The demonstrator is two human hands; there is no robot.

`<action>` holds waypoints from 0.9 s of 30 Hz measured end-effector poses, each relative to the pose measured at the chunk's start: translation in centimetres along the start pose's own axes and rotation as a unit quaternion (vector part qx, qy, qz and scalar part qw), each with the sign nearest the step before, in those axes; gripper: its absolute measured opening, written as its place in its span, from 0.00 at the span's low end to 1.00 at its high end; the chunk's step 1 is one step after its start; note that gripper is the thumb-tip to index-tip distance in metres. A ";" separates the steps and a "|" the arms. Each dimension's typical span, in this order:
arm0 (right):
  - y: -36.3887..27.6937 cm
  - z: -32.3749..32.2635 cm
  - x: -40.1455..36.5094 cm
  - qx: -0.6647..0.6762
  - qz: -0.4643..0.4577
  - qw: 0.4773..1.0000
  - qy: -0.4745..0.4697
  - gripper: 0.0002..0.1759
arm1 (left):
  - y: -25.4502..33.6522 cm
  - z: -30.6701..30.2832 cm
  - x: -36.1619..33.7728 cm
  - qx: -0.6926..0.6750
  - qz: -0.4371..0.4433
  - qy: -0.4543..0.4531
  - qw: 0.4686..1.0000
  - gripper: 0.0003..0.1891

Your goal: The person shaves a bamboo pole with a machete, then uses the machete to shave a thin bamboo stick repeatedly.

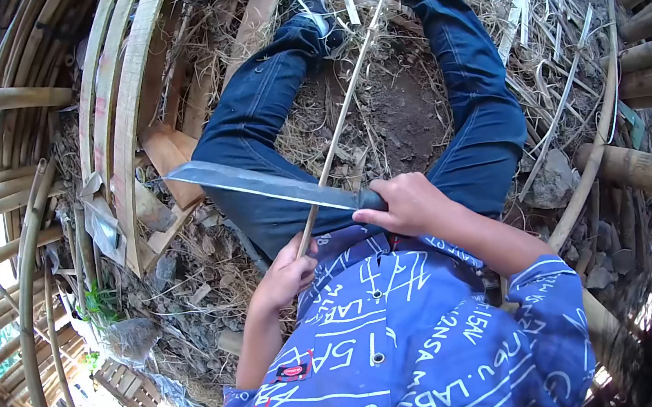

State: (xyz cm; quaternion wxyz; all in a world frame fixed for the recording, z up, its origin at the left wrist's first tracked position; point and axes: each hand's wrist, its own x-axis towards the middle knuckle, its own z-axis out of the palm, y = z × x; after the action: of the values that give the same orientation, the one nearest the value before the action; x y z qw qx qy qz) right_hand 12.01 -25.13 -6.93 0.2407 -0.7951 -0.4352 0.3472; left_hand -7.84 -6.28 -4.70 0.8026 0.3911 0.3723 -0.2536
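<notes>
My right hand is wrapped round the dark handle of a machete. Its long grey blade points left across my lap and crosses over a thin bamboo strip. Close to my belly, my left hand grips the near end of that strip between thumb and fingers. From there the strip runs up and away between my legs, reaching the ground near my right shoe. The blade meets the strip a short way above my left hand.
Pale wooden planks lean at the left, beside a bamboo lattice wall. Shavings and split strips litter the ground around my legs. A grey stone and a thick bamboo pole lie at the right.
</notes>
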 end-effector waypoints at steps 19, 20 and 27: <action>4.4 -1.6 1.7 -0.103 0.038 0.991 0.082 0.37 | -0.2 1.9 0.9 0.331 0.122 0.128 0.927 0.05; 4.6 -1.6 1.9 -0.105 0.038 0.990 0.082 0.37 | -0.3 1.9 1.0 0.325 0.127 0.120 0.930 0.05; 5.5 -1.8 3.3 -0.133 0.032 0.986 0.090 0.37 | -0.4 1.3 0.5 0.256 0.106 0.092 0.956 0.05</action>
State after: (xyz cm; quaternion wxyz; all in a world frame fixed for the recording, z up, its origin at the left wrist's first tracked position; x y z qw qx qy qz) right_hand 17.48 -25.23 -10.66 0.1600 -0.8614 -0.4287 0.2203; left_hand -7.35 -7.63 -4.77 0.6601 0.6422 0.3238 -0.2171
